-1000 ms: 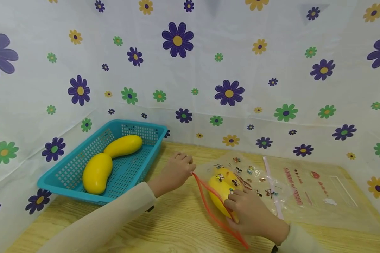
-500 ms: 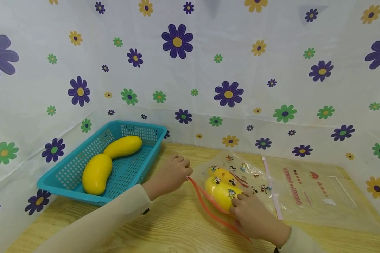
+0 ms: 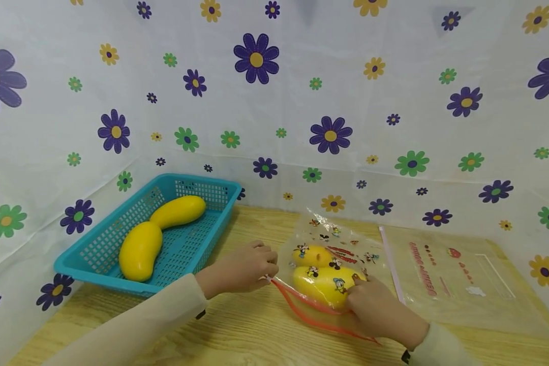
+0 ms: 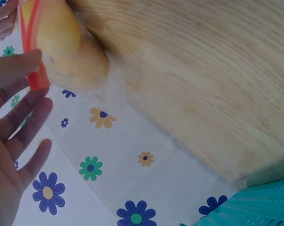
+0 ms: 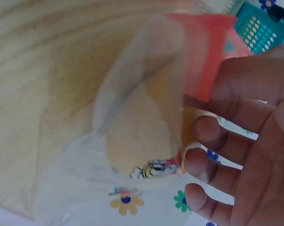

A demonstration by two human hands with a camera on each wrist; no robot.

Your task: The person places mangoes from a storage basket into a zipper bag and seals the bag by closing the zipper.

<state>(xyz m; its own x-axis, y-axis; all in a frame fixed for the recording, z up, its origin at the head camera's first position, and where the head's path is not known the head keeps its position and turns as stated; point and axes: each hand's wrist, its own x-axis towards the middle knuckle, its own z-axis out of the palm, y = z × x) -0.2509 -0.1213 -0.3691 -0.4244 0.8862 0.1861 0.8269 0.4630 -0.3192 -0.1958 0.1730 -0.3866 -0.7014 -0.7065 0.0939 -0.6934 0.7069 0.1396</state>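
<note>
A clear cartoon-printed zip bag (image 3: 334, 231) with a red zip edge (image 3: 317, 321) lies on the table, its mouth towards me. Inside, seen through the plastic, are two yellow mangoes, the nearer one (image 3: 317, 284) close behind the mouth. My left hand (image 3: 244, 268) pinches the left end of the red zip; in the left wrist view, the thumb and fingers close on the red strip (image 4: 38, 80). My right hand (image 3: 379, 307) holds the mouth's right side between thumb and index finger. Its other fingers (image 5: 208, 162) bend loosely beside the plastic in the right wrist view.
At the left stands a turquoise basket (image 3: 212, 239) with two more yellow mangoes (image 3: 141, 251) in it. Another clear zip bag (image 3: 466, 284), with pink print and a pale strip, lies flat at the right. A flowered cloth (image 3: 274, 101) hangs behind the wooden table (image 3: 229, 325).
My left hand has moved slightly left and down with the zip end. The right hand has shifted right along the mouth, and the mangoes now lie more sideways and flatter in the bag.
</note>
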